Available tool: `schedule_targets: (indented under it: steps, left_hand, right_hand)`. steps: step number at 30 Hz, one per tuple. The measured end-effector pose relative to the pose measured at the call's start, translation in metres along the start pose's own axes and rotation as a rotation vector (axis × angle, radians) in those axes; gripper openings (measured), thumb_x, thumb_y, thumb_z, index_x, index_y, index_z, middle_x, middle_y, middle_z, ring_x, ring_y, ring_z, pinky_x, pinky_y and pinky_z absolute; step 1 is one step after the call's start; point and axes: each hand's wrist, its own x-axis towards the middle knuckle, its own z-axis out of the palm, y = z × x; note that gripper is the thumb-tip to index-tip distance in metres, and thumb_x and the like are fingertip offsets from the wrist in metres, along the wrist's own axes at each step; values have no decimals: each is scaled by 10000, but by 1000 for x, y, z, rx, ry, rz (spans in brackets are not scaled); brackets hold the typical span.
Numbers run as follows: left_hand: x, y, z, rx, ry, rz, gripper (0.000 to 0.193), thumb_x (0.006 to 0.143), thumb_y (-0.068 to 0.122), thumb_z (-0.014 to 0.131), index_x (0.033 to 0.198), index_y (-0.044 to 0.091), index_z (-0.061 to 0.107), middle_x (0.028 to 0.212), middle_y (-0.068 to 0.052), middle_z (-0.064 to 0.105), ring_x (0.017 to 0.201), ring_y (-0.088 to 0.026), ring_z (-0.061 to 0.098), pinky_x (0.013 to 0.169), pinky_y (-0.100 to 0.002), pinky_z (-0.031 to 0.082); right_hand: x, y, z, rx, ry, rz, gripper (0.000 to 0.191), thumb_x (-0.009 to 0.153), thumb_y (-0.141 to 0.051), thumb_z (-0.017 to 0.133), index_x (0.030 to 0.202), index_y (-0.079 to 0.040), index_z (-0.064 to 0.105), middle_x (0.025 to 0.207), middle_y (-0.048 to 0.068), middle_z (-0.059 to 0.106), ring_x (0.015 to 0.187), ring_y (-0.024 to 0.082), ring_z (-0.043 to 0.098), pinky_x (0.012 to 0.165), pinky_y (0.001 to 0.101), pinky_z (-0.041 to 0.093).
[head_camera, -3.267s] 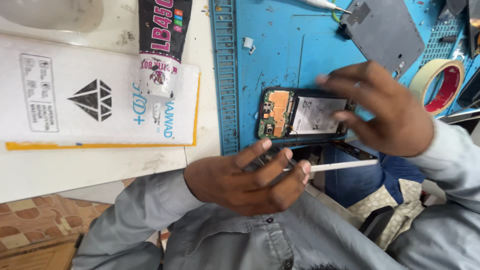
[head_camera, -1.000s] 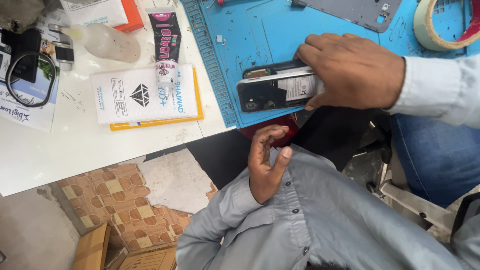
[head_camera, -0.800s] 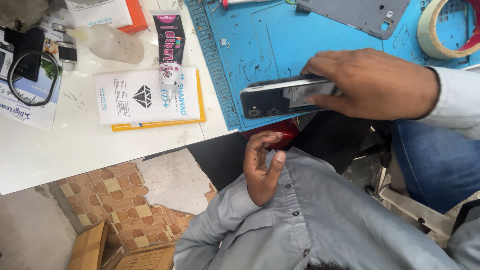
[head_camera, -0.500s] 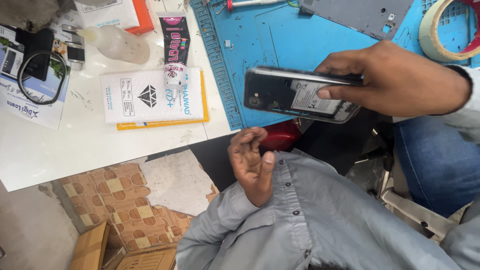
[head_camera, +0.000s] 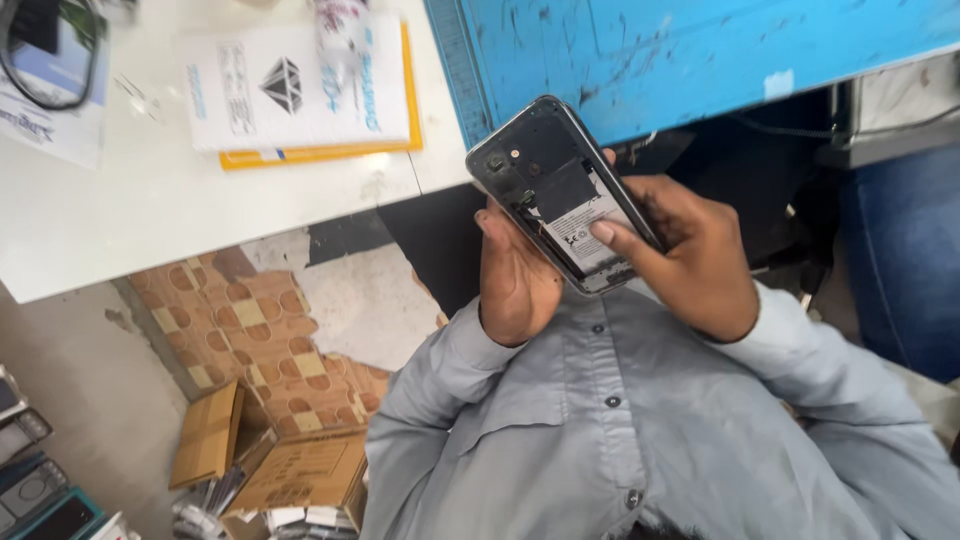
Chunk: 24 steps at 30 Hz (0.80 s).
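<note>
An opened phone (head_camera: 562, 190), its back cover off and its dark insides and white-labelled battery showing, is held above the lap, just off the near edge of the surface (head_camera: 150, 200). It is kept tilted, camera end pointing up toward the blue mat (head_camera: 700, 50). The left hand (head_camera: 515, 280) is cupped behind and under the phone's left side, its grip closed on the frame. The right hand (head_camera: 690, 255) is wrapped around the right edge, also holding the phone, with one fingertip (head_camera: 602, 232) laid on the battery label. Both hands are seen in front of a grey buttoned shirt (head_camera: 620, 420). On the white surface a white and yellow flat packet (head_camera: 300, 90) is lying beside the mat. Below, on the floor, patterned tiles (head_camera: 260, 330) and cardboard boxes (head_camera: 290, 470) are seen.
</note>
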Motion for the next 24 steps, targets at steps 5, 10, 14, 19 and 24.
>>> schedule_targets:
  steps: [5,10,14,19,24]
  left_hand:
    - [-34,-11,-17,-46,55,-81,752,1112,625,392,1624,92,251,1573,-198,453,1433,-294,505,1205,-454,458]
    - [-55,-30,-32,-64,135,-38,709,1117,605,376,1621,118,265,1522,-155,475,1399,-279,526,1177,-462,476]
    - [-62,-37,-35,-25,98,-7,709,1124,602,404,1594,90,264,1520,-149,489,1400,-259,535,1177,-443,486]
    - [-58,-35,-28,19,87,4,733,1116,596,430,1599,75,249,1532,-185,475,1397,-272,539,1170,-432,489]
    - [-50,-29,-17,52,95,10,748,1111,590,446,1616,73,256,1523,-230,490,1392,-295,545,1176,-434,483]
  right_hand:
    - [-39,22,18,-552,192,-292,434,956,-92,829,1340,33,670,1105,154,680,896,192,715,739,287,583]
    - [-51,42,21,-691,234,-386,449,993,-79,840,1393,25,666,1086,139,655,775,157,657,641,271,540]
    - [-55,55,21,-723,277,-419,407,982,-57,860,1346,37,703,1029,134,649,695,134,605,585,267,493]
    - [-56,65,21,-726,327,-474,381,1017,-48,876,1356,19,715,1003,108,655,722,131,627,586,240,502]
    - [-54,69,20,-744,389,-521,347,932,-20,916,1238,13,757,917,120,626,672,154,544,544,278,421]
